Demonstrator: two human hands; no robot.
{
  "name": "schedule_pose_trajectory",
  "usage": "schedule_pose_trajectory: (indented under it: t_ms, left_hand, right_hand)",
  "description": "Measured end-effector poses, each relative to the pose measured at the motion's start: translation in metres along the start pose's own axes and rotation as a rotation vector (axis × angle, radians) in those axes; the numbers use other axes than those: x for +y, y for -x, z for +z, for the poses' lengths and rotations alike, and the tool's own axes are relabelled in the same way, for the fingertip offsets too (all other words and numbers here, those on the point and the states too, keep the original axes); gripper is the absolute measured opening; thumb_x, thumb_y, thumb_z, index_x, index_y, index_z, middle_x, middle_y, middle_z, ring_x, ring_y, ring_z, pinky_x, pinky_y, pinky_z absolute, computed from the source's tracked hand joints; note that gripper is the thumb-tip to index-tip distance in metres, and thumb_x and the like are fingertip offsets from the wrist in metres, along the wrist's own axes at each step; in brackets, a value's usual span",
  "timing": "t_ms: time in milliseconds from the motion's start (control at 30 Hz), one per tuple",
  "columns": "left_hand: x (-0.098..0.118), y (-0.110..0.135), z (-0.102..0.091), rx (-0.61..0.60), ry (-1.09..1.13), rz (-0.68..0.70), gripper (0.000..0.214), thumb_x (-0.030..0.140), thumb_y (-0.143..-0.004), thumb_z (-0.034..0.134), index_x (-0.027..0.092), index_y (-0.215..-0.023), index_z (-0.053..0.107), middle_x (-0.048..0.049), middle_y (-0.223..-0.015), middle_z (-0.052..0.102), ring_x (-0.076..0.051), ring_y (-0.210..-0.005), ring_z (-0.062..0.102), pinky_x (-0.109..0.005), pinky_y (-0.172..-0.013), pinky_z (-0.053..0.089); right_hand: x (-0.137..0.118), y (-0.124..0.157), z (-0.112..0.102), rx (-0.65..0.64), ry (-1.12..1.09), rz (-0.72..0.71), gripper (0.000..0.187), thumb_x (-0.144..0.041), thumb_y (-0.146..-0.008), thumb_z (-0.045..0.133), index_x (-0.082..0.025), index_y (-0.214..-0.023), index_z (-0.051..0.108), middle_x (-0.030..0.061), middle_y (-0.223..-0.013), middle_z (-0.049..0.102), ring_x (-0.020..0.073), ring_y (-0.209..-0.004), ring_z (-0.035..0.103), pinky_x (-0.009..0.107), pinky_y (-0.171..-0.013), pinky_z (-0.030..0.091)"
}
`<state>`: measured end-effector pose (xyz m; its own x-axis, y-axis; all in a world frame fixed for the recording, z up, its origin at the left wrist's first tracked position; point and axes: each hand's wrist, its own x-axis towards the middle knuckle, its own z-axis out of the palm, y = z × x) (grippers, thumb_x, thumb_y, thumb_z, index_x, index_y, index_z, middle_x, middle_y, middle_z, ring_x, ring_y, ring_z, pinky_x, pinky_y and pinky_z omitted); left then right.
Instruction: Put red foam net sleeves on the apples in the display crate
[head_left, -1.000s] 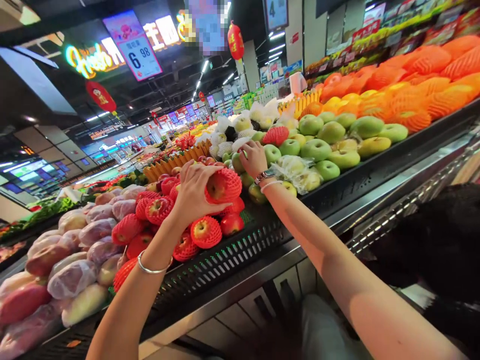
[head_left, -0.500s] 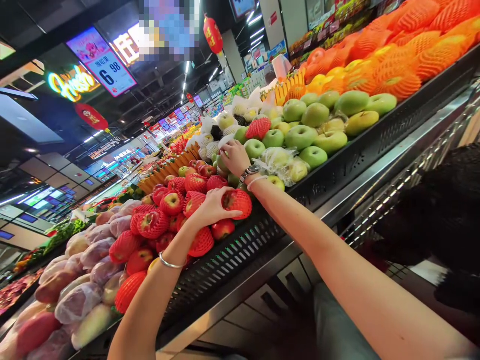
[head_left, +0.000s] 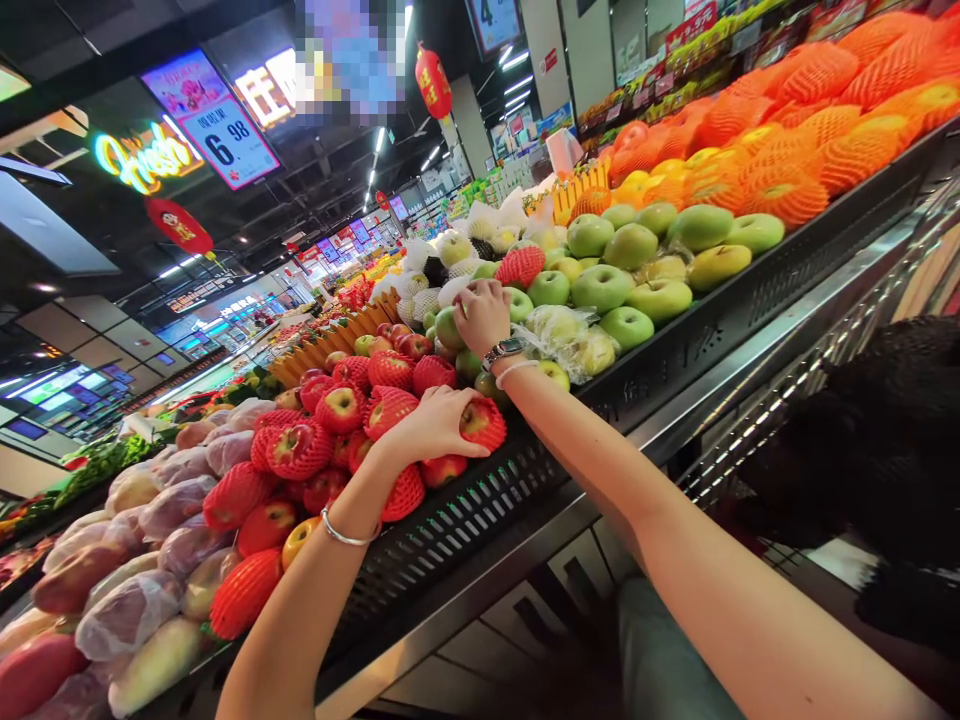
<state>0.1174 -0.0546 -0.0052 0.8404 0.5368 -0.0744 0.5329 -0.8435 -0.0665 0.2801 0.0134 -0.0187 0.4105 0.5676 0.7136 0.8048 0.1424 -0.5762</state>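
OK, far L: pale fruit in clear plastic bags [head_left: 127, 615], heaped in the low bin, kind hard to tell thru the bags.
Front rim: black perforated bin edge [head_left: 450, 530] runs along the display, fruit held behind it.
Mid bin: red apples in red foam nets [head_left: 341, 420], stacked close, orange slatted divider [head_left: 330, 340] behind them.
L hand: left hand [head_left: 439, 425] cupped, fingers wrapped over one netted apple [head_left: 484, 423], grasping it near the bin's front edge; metal bangle on wrist.
Next along: white-netted fruit [head_left: 450, 250] packed behind the divider, just above the hands.
R hand: right hand [head_left: 482, 317] curled down at the edge of the green pile, touching a green apple [head_left: 450, 328]; can't tell if it's gripping; watch + white band on wrist.
R bin: loose green apples [head_left: 600, 288] w/ bagged pale fruit [head_left: 566, 342] among them.
Far R: fruit in orange foam nets [head_left: 787, 190], banked up on the top tier, kind hidden by the nets.
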Motion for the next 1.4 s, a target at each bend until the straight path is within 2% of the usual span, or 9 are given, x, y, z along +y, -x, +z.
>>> schedule_pose_trajectory:
  t_ms: [133,367,433,533,667,833,1067,1200,1400]
  left_hand:
    - [0.006,-0.001,-0.001,-0.077,-0.036,-0.028,0.078,0.054,-0.069,0.077,0.013,-0.131,0.052,-0.0173,-0.125,0.061,-0.034,-0.114,0.055,-0.048,-0.102,0.042]
    - [0.011,0.012,0.0,-0.085,0.035,-0.016,0.101,0.058,-0.071,0.075,0.014,-0.15,0.029,-0.0177,-0.153,0.038,-0.035,-0.144,0.029,-0.049,-0.121,0.021]
    - [0.002,0.026,-0.01,0.016,0.131,0.022,0.106,0.06,-0.072,0.073,0.019,-0.154,0.019,-0.0145,-0.16,0.026,-0.032,-0.149,0.021,-0.047,-0.123,0.018]
    - [-0.032,0.053,-0.032,0.355,0.232,0.051,0.075,0.059,-0.089,0.051,0.026,-0.152,0.026,-0.0077,-0.158,0.034,-0.023,-0.146,0.031,-0.04,-0.122,0.024]
    - [-0.108,0.095,-0.045,0.866,-0.025,-0.3,0.048,0.046,-0.089,0.053,0.018,-0.128,0.058,-0.012,-0.127,0.062,-0.028,-0.124,0.052,-0.046,-0.112,0.034]
    - [-0.174,0.138,-0.022,1.058,-0.16,-0.591,0.029,0.033,-0.089,0.048,0.017,-0.101,0.068,-0.0126,-0.105,0.07,-0.029,-0.109,0.059,-0.047,-0.103,0.04]
    - [-0.188,0.152,-0.006,1.216,-0.082,-0.668,0.023,0.028,-0.086,0.044,0.021,-0.081,0.066,-0.006,-0.091,0.072,-0.023,-0.095,0.063,-0.039,-0.095,0.044]
    - [-0.19,0.168,-0.008,1.478,0.043,-0.671,0.026,0.026,-0.088,0.041,0.019,-0.075,0.063,-0.0029,-0.08,0.07,-0.017,-0.081,0.064,-0.036,-0.082,0.046]
    - [-0.181,0.177,-0.009,1.62,0.104,-0.754,0.029,0.034,-0.097,0.037,0.019,-0.093,0.062,-0.0007,-0.076,0.066,-0.012,-0.073,0.06,-0.038,-0.077,0.039]
  right_hand:
    - [0.009,0.0,-0.001,0.137,0.106,0.126,0.039,-0.019,-0.085,0.049,-0.011,-0.121,0.064,0.0194,-0.147,0.042,0.0368,-0.141,0.028,0.063,-0.113,0.012]
    - [0.024,-0.01,-0.002,0.008,0.235,0.357,0.043,-0.025,-0.086,0.048,-0.007,-0.122,0.064,0.0272,-0.154,0.029,0.0439,-0.143,0.022,0.076,-0.105,0.012]
    - [0.026,-0.015,0.001,-0.012,0.242,0.389,0.044,-0.027,-0.088,0.047,-0.007,-0.123,0.063,0.0282,-0.153,0.03,0.0443,-0.143,0.022,0.077,-0.104,0.013]
    - [0.032,-0.021,0.006,-0.037,0.259,0.411,0.049,-0.03,-0.09,0.045,-0.005,-0.129,0.06,0.0275,-0.154,0.031,0.0455,-0.145,0.019,0.077,-0.105,0.011]
    - [0.04,-0.027,0.011,-0.027,0.289,0.454,0.051,-0.031,-0.091,0.043,-0.003,-0.131,0.059,0.0273,-0.156,0.026,0.0466,-0.146,0.014,0.075,-0.107,0.011]
    - [0.042,-0.027,0.01,-0.023,0.272,0.488,0.054,-0.03,-0.094,0.039,0.0,-0.136,0.053,0.0259,-0.151,0.036,0.0441,-0.143,0.024,0.073,-0.107,0.015]
    - [0.045,-0.029,0.012,0.098,0.177,0.471,0.043,-0.02,-0.093,0.041,-0.001,-0.124,0.064,0.0264,-0.143,0.048,0.0405,-0.141,0.028,0.065,-0.11,0.012]
    - [0.049,-0.035,0.017,0.266,0.146,0.47,0.052,-0.007,-0.08,0.049,-0.006,-0.131,0.061,0.017,-0.143,0.052,0.0331,-0.138,0.036,0.051,-0.116,0.015]
    - [0.032,-0.045,0.002,0.538,-0.017,-0.07,0.061,0.002,-0.061,0.041,-0.011,-0.111,0.074,0.0086,-0.121,0.069,0.024,-0.115,0.057,0.04,-0.107,0.037]
